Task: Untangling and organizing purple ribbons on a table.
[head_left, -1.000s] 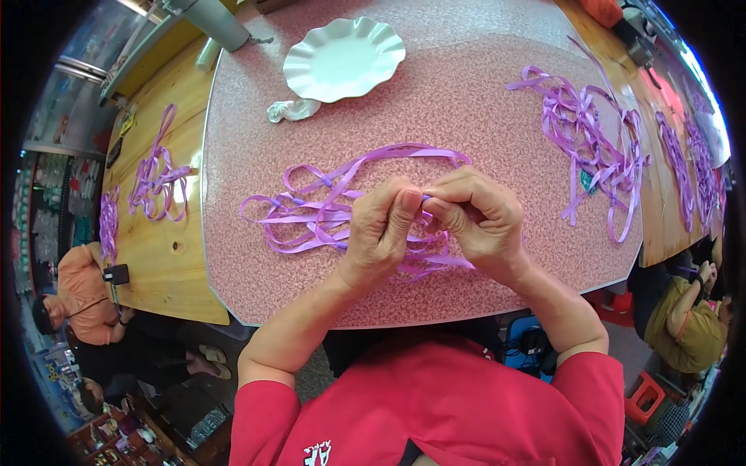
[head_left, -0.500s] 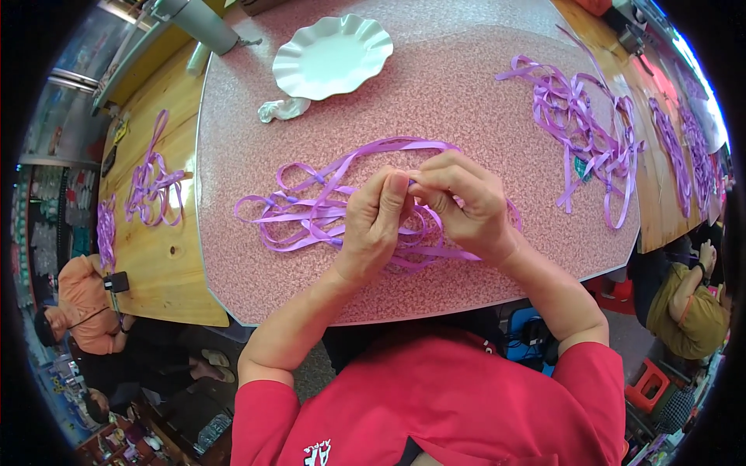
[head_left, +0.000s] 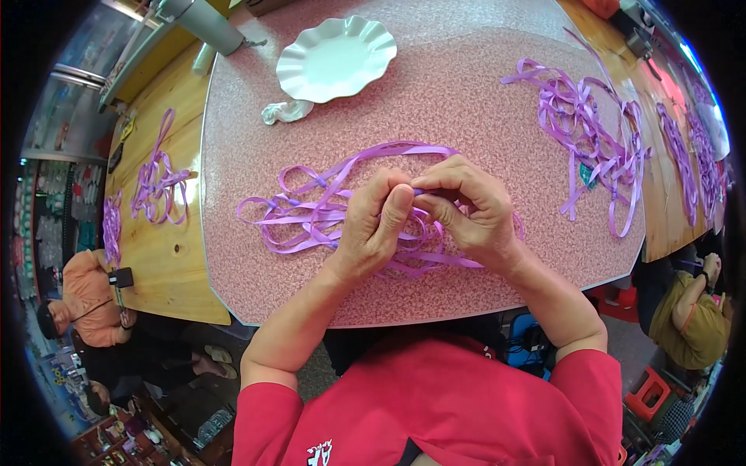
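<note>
your left hand (head_left: 377, 225) and right hand (head_left: 466, 206) pinch a purple ribbon (head_left: 326, 210) between closed fingertips over the near pink table (head_left: 466, 101); it looks light, limp, slippery, so grip near the strand's end

Purple ribbon (head_left: 326, 213): thin satin-like cloth, smooth, slight sheen. Pink table (head_left: 466, 101): speckled laminate, smooth, glossy, pale metal-look edge band. Scalloped plate (head_left: 336, 58): white, smooth, glossy, plastic or coated paper, cannot tell. Side table (head_left: 167, 256): light wood, grain visible, varnished. Red shirt (head_left: 435, 404): matt knit cloth.
</note>
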A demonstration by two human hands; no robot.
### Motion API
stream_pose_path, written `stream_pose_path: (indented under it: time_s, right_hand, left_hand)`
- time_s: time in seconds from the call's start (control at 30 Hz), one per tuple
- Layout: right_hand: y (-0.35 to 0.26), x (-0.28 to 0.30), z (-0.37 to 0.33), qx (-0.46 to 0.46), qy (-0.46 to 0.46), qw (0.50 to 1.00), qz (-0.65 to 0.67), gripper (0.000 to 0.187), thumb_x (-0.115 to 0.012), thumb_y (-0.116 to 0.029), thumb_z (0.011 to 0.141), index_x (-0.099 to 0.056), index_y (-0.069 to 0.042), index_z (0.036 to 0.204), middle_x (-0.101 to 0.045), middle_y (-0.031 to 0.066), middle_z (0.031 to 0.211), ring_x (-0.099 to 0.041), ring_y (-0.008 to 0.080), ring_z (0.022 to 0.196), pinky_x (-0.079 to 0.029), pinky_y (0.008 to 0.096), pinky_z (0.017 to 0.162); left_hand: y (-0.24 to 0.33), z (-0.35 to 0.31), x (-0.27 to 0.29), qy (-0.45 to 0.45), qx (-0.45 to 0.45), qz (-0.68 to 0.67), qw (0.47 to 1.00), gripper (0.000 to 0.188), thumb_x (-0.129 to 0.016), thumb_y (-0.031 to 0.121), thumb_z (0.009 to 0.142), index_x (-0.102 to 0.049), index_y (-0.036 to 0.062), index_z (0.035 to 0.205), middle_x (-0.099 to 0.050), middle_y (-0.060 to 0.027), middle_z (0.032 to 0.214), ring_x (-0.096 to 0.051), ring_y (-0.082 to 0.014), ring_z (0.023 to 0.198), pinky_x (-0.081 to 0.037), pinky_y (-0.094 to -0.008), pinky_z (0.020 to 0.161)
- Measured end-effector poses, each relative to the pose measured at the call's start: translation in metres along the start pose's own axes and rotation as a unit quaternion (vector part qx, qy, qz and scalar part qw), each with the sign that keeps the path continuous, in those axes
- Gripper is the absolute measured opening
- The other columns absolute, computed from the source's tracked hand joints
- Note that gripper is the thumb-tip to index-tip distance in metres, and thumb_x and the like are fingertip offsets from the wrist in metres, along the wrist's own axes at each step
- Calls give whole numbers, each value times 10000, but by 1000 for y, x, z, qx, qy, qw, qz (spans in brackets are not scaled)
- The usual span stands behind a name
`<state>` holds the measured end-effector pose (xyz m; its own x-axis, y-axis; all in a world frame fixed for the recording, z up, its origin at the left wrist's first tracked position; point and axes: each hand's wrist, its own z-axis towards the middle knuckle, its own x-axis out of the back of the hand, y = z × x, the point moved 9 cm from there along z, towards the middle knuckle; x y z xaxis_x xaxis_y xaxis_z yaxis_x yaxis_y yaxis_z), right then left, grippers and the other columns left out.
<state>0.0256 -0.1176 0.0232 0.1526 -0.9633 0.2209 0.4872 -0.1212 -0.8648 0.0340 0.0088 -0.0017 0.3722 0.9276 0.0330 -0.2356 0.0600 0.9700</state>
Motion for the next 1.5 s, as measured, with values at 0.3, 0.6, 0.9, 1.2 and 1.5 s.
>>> stream_pose_path:
  time_s: [0.3,0.6,0.9,1.2,1.5]
  right_hand:
    - [2,1,0,-29,-5,999,42,179,-677,29,881,-662,17,1059,-634,110,1032,-627,136,872,-523,239,713]
    - [-1,1,-2,-25,-4,998,64,153,-656,28,899,-663,25,1052,-635,121,995,-635,129,773,-527,229,633]
    - [4,-1,-5,-37,7,995,97,177,-709,11,863,-671,19,1036,-648,115,968,-634,141,757,-533,265,627]
    - [-33,4,1,175,12,974,-143,220,-745,71,752,-670,7,949,-649,125,847,-645,233,701,-506,306,568]
    - [-17,7,7,102,32,990,-90,212,-752,54,770,-678,3,962,-656,125,855,-649,215,728,-512,303,591]
  left_hand:
    - [3,-1,2,4,-60,59,996,214,-461,222,1052,-521,29,982,-464,-27,764,-418,-105,653,-377,-270,592]
    - [-6,-1,-3,-53,28,-39,997,315,-418,305,1066,-534,24,981,-457,5,744,-409,-75,649,-350,-240,573]
    - [11,2,1,-31,-63,49,996,257,-484,206,1043,-549,3,899,-471,-51,713,-436,-140,630,-370,-298,571]
    - [2,1,-2,-33,-5,34,999,278,-476,213,1049,-560,4,887,-453,-34,704,-421,-130,624,-358,-292,566]
    - [-12,1,-2,-9,66,-9,998,301,-440,253,1066,-569,21,924,-443,20,708,-395,-72,635,-338,-255,553]
